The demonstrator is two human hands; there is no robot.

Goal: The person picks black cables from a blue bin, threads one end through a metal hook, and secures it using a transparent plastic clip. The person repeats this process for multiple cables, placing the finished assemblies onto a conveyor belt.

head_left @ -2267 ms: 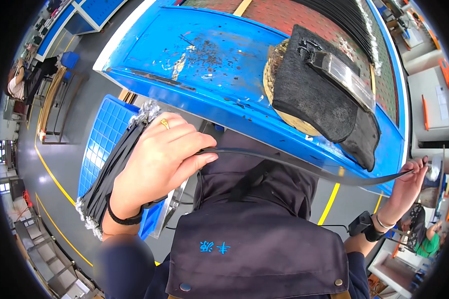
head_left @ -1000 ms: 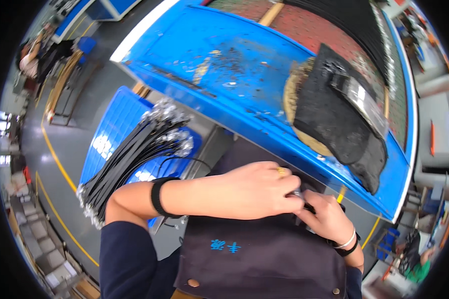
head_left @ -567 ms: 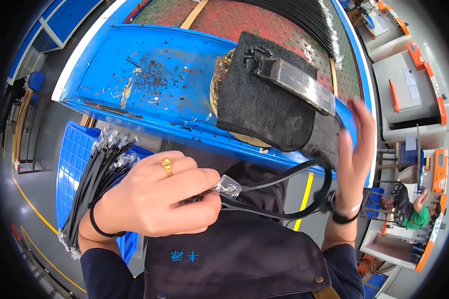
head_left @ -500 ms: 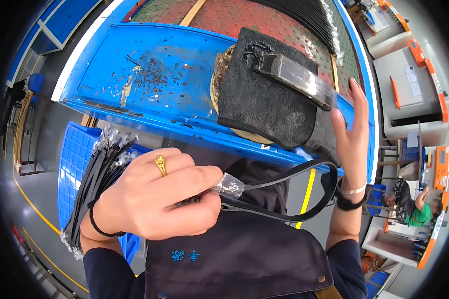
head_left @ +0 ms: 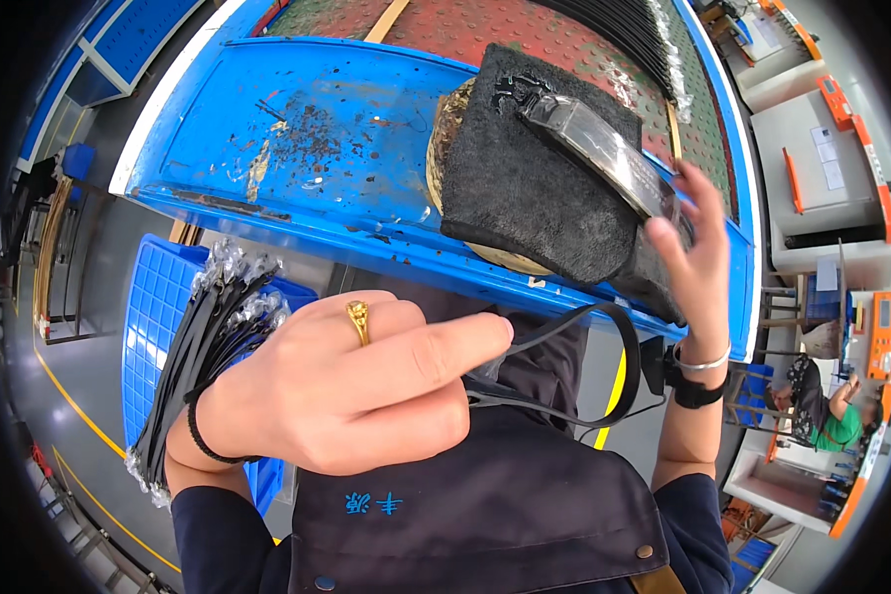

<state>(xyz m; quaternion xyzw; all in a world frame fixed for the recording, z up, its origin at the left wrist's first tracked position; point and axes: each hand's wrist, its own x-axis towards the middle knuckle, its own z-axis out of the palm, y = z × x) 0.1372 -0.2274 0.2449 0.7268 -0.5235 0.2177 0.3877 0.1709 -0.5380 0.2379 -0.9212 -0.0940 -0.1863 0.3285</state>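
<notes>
My left hand is closed on the gathered ends of a thin black strap, which bends into a loop to the right. Its fingers hide most of the clear plastic wrap on those ends. On a dark cloth pad lies a shiny, clear-looking bar-shaped block. My right hand is at the block's near right end, with the thumb on one side and bent fingers on the other. The pad covers a round wooden disc on the blue workbench.
Left of my knees, a blue crate holds many black straps with plastic-wrapped ends. More black straps lie on the bench's red-green textured surface. Far right, a person in green sits by white machines.
My right hand has moved in from beside the block, its fingers bending round the end. The block has turned slightly. My left hand has shifted right with the strap, its index finger straightening.
</notes>
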